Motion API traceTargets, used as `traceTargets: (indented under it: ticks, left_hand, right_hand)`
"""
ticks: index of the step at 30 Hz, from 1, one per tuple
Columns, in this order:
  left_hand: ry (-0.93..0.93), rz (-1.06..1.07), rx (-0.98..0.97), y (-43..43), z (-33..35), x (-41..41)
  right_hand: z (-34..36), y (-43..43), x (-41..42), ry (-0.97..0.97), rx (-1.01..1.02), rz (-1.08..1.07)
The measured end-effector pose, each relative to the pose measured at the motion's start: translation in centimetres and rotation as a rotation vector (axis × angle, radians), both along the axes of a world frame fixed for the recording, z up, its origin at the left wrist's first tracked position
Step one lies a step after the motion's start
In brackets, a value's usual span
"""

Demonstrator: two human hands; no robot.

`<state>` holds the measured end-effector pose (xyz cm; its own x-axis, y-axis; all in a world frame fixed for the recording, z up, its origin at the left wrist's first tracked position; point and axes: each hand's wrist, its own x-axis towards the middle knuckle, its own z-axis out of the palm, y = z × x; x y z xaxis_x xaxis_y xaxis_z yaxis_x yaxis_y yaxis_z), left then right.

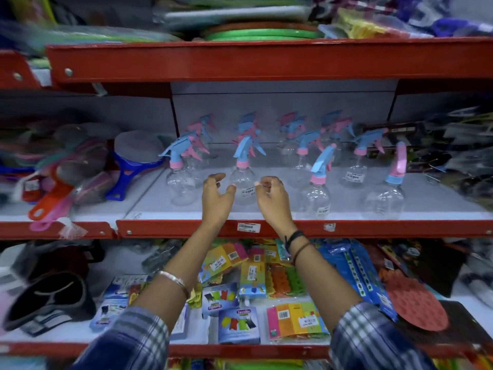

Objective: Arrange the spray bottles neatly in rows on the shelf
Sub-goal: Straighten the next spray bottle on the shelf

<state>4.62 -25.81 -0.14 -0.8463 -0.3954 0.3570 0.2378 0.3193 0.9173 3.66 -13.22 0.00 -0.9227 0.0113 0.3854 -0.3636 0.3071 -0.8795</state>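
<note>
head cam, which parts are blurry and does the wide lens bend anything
In the head view, the edges smear with motion blur, worst on the goods at far left and right; the centre is sharper, so the clear plastic spray bottle with blue trigger and both hands, left hand and right hand, read well. The red metal shelf edge bows from the wide lens.

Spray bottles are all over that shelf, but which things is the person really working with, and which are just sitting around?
Part of the job:
spray bottles on the middle shelf
left hand and right hand, both open on either side of one bottle

Just lying about:
blue-framed mirror
orange brush
clip packets on the shelf below
green rings up top
</note>
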Motion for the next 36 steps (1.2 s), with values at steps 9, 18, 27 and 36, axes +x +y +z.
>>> traceTargets:
  ticks: [9,18,27,36]
  left_hand:
    - [-0.234,-0.289,-0.083,-1.8,0.8,-4.0]
    - [-0.152,-0.355,-0.213,-2.9,1.0,-0.2]
    - [-0.154,-0.349,-0.248,-3.3,0.7,2.8]
    - [0.195,0.100,0.028,-8.0,1.3,5.6]
  right_hand:
    - [0.9,-1.9,-4.0,-0.282,0.038,0.063]
    - [0.3,-0.6,-0.6,-0.210,0.006,0.076]
    - [0.0,-0.4,2.4,-0.178,0.164,0.065]
    - [0.0,-4.6,6.9,0.420,0.185,-0.240]
